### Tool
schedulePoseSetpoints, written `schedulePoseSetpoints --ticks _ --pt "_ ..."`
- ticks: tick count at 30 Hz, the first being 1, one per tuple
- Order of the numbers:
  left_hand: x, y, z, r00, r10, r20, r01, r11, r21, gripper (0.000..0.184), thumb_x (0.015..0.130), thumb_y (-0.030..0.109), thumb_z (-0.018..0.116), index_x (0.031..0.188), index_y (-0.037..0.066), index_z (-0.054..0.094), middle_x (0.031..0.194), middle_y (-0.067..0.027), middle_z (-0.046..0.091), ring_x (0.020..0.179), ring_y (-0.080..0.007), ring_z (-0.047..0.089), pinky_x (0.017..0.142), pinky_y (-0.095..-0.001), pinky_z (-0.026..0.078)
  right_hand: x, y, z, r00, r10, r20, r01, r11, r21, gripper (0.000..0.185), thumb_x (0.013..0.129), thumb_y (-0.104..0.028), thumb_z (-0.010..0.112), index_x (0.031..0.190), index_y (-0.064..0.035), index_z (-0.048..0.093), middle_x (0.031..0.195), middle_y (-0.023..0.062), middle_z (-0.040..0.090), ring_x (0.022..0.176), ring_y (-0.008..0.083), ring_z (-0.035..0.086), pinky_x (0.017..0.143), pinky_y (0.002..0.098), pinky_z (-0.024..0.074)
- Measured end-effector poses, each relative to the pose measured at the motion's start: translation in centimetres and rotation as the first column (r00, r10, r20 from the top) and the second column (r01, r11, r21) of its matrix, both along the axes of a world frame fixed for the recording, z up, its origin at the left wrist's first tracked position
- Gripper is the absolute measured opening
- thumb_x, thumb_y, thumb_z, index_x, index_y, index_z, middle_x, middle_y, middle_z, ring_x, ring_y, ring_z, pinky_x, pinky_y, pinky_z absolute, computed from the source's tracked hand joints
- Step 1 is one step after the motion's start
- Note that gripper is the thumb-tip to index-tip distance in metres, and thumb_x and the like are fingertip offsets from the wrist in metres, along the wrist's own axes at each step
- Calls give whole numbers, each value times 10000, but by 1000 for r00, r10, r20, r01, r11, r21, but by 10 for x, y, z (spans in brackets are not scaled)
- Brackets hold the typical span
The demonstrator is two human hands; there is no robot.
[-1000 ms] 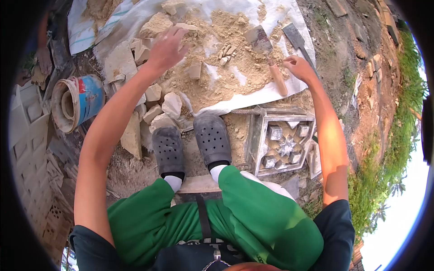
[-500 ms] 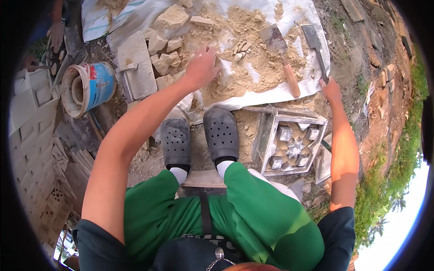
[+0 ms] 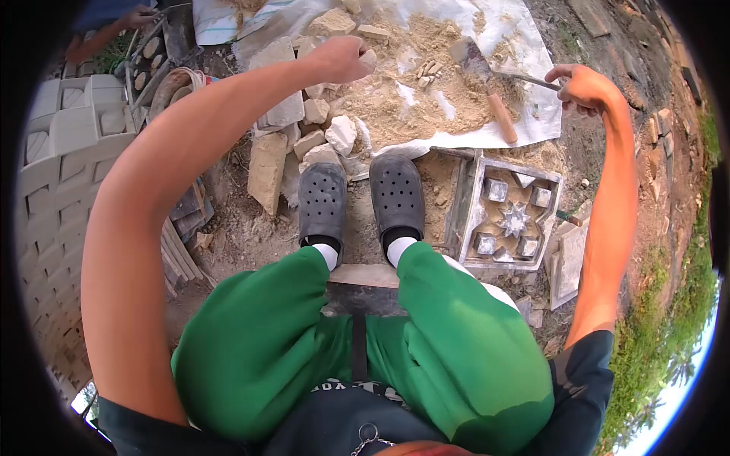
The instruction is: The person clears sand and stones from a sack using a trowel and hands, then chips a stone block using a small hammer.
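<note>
My left hand [image 3: 338, 61] is closed above the sand at the upper middle, with a small pale stone piece [image 3: 369, 59] showing at its fingertips. My right hand [image 3: 584, 87], at the sheet's right edge, grips a long metal tool [image 3: 528, 77] with a flat blade, which points left and is seen nearly edge-on. Below that tool lies a trowel [image 3: 502, 119] with a wooden handle, its blade on the sand [image 3: 426, 95]. Small stone chips [image 3: 430, 70] sit in a little heap between my hands.
A framed mould [image 3: 549, 228] with a star and raised blocks stands right of my clogs [image 3: 322, 199]. Stone pieces [image 3: 341, 135] and a slab [image 3: 268, 171] lie left. Behind my left forearm is a bucket [image 3: 173, 85]. Another person's hand [image 3: 137, 17] shows at upper left.
My left hand has lifted from the sand and closed around a pale piece. My right hand has raised the metal tool and swung its blade leftward. The view has shifted.
</note>
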State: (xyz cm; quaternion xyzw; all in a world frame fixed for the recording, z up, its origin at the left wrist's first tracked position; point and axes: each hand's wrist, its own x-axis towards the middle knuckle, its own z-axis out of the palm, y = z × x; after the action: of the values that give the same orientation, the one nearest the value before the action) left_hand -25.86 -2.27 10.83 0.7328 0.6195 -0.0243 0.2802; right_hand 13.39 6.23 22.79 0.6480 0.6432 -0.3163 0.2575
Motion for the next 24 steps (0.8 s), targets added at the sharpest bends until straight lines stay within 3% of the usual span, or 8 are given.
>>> schedulePoseSetpoints --ticks 5,8,10,11,15,17,21,24 --pt "-13 -15 55 992 67 105 -77 992 101 419 783 333 703 1018 -12 681 923 -182 709 870 -291 688 803 -381 529 -14 24 0 974 -111 -196 138 982 128 355 716 37 554 1067 27 605 721 98 603 475 184 588 409 312 460" --pt "-21 -6 47 982 101 159 -116 989 89 416 778 319 719 1034 -7 679 926 -169 713 855 -277 690 798 -375 532 -2 37 -4 943 -149 -298 191 974 118 257 770 -39 589 1014 35 624 733 78 611 510 168 606 432 302 476" --pt "-24 -11 18 969 126 212 -139 989 49 416 776 306 726 1050 -3 676 934 -165 714 849 -277 692 796 -375 534 1 25 -3 748 -292 -597 438 892 112 267 845 -203 660 968 34 653 782 83 645 570 157 632 502 279 528" --pt "-22 -17 0 970 143 198 -152 988 32 423 774 290 726 1076 0 666 959 -171 711 876 -284 689 813 -376 532 0 18 -4 757 -291 -586 432 895 114 267 845 -203 660 968 34 653 782 83 645 570 157 632 502 279 528" --pt "-12 -42 -59 985 60 164 -54 998 -44 421 776 180 669 1154 4 612 1063 -208 671 1020 -360 640 884 -403 508 14 -4 -32 436 -244 -866 728 662 180 514 865 -483 724 912 27 684 866 93 692 708 143 663 634 254 586" --pt "-7 -57 -73 993 -23 114 31 997 -67 425 768 111 650 1176 22 567 1096 -177 626 1050 -362 616 857 -433 515 14 -16 -49 545 -108 -831 698 607 379 491 880 -464 714 848 26 707 838 122 703 667 148 664 584 257 570" --pt "-15 -72 -83 965 -263 -8 263 960 95 426 781 36 613 1198 43 526 1128 -143 559 1057 -349 594 811 -446 524 14 -21 -87 591 -49 -805 640 636 431 437 927 -406 666 854 22 713 812 107 712 637 131 653 544 255 557" --pt "-27 -66 -73 897 -407 -173 433 888 156 406 796 6 588 1193 61 524 1121 -119 527 1090 -318 560 786 -424 536 3 -16 -78 623 -48 -781 700 480 529 389 940 -323 566 808 7 726 708 88 704 569 132 648 518 260 545"
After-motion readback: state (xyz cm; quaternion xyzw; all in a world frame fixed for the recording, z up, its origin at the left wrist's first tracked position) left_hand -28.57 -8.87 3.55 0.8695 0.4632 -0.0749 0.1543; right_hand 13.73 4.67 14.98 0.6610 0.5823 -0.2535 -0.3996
